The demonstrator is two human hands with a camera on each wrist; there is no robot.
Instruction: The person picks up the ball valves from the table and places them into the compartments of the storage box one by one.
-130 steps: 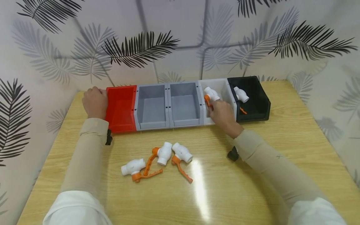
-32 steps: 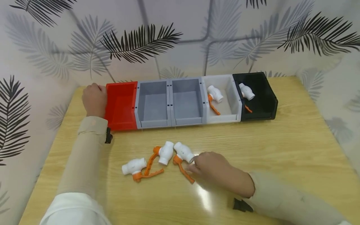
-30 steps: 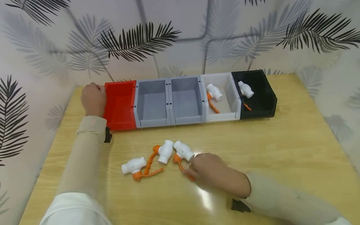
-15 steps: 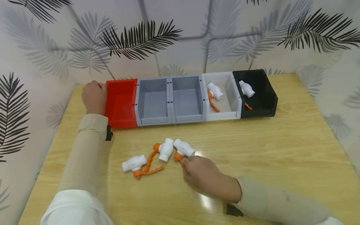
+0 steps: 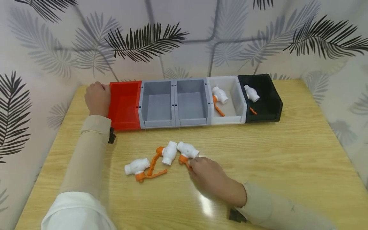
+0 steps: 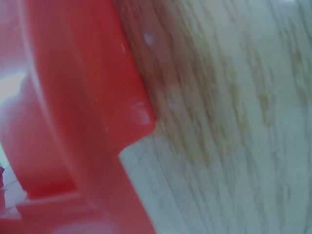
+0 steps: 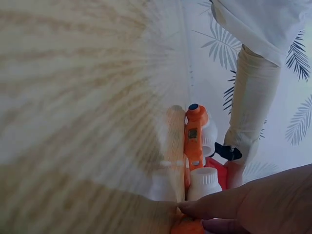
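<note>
My right hand (image 5: pixel 208 177) pinches the orange lever of a white plastic ball valve (image 5: pixel 187 150) on the table; its fingers cover most of the lever. In the right wrist view, the thumb and fingers meet at the orange lever (image 7: pixel 186 226), low in the frame. Just left lies a second ball valve (image 5: pixel 169 153), and beyond it a third ball valve (image 5: pixel 137 166), their orange levers crossing. My left hand (image 5: pixel 97 98) grips the left side wall of the red bin (image 5: pixel 125 105), fingers curled at its rim. The left wrist view shows the red bin wall (image 6: pixel 83 117) but no fingers.
Right of the red bin stand two grey bins (image 5: pixel 157 108), a white bin (image 5: pixel 234 110) and a black bin (image 5: pixel 268 105), in one row. One ball valve (image 5: pixel 220 95) lies in the white bin, another ball valve (image 5: pixel 251 93) in the black. A patterned wall covering (image 5: pixel 184 41) rises behind.
My right hand has let go of the valve in the white bin, come down to the table and taken hold of the rightmost valve's lever. The left hand has stayed at the red bin.
</note>
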